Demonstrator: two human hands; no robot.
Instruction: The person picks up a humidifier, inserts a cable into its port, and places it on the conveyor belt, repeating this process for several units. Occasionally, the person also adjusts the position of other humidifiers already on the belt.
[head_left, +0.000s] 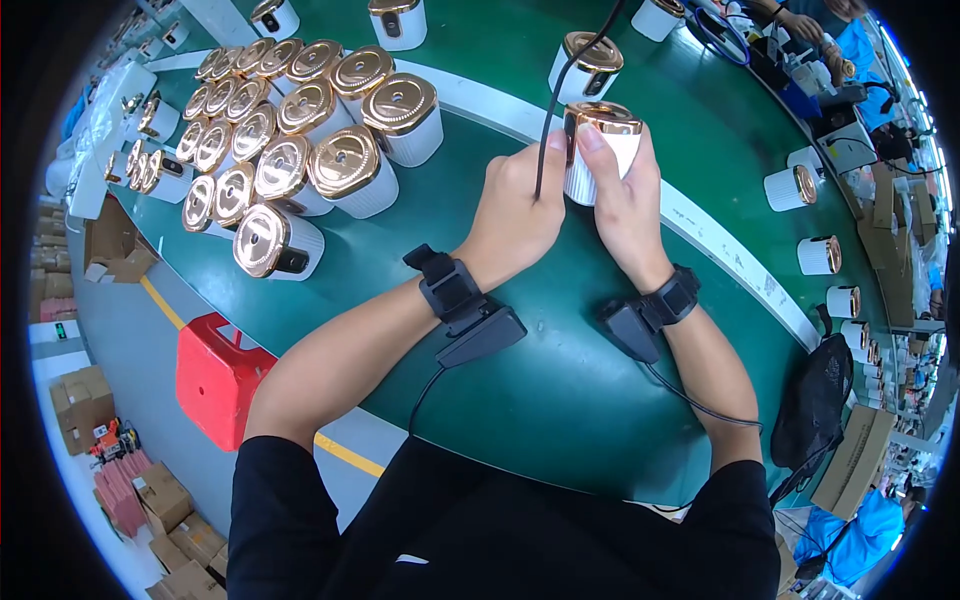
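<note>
A white ribbed canister (621, 153) with a shiny gold-coloured lid and a dark front panel stands upright between my hands, above the green work surface. My right hand (630, 215) wraps its right side, the thumb lying up against the lid's edge. Against the canister's left side is my left hand (515, 205), its fingers closed. A black cable (556, 95) comes down from the top and runs into that hand; its end is hidden. Just behind the held canister stands another canister (586, 82) of the same kind.
Rows of similar canisters (345, 170) fill the table's left part. A white rail (740, 255) crosses the green surface (520, 400), with more canisters (790, 188) beyond it. A black bag (815, 405) lies at the right, a red stool (212, 380) at the left. Co-workers in blue (850, 540) are at right.
</note>
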